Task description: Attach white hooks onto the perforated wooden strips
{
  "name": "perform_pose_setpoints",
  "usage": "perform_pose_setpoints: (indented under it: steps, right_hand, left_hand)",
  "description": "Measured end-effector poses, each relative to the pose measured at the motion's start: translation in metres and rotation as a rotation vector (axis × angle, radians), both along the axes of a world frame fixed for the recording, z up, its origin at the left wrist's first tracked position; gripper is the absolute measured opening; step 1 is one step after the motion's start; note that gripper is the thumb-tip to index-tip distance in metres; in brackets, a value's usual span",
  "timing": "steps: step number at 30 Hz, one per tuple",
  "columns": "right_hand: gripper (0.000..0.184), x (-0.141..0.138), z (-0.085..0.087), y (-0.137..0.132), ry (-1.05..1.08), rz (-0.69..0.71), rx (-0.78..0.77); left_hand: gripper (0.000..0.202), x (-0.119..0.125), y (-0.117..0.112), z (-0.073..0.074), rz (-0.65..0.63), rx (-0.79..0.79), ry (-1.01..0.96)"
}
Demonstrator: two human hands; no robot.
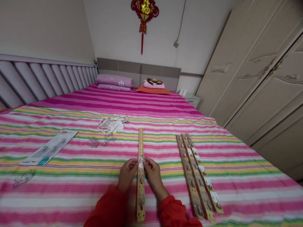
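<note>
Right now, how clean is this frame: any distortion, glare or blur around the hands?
Head view: wide-angle distortion bows the wardrobe and the bedspread stripes; lighting is soft and even, no glare or hard shadows; the left hand and right hand are fairly sharp, but the clear piece they pinch on the wooden strip is too small to make out.

One strip [140,142] on the bed [71,189], packaging [48,148] left, three strips [196,176] right.

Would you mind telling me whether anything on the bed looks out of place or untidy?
Only loose clear wrappers and a flat package scattered left of the wooden strip; the three strips lie neatly together.
</note>
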State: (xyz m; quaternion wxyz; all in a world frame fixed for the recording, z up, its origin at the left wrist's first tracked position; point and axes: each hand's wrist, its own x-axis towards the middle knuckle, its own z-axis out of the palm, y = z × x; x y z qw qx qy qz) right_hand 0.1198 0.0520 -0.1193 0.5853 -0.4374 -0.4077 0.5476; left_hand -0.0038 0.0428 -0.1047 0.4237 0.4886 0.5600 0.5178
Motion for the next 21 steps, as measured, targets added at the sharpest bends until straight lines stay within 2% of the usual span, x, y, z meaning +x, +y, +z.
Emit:
perform_pose_setpoints:
  steps: [6,21]
  right_hand:
    - [0.038,0.0007,-0.0108,0.0024,-0.048,-0.019,0.049]
    - [0.039,-0.0007,-0.0095,0.0008,-0.054,-0.016,0.017]
  left_hand:
    - [0.027,0.0003,0.0017,-0.0031,-0.015,-0.008,-0.039]
    - [0.021,0.0024,0.002,-0.0028,0.051,0.006,0.051]
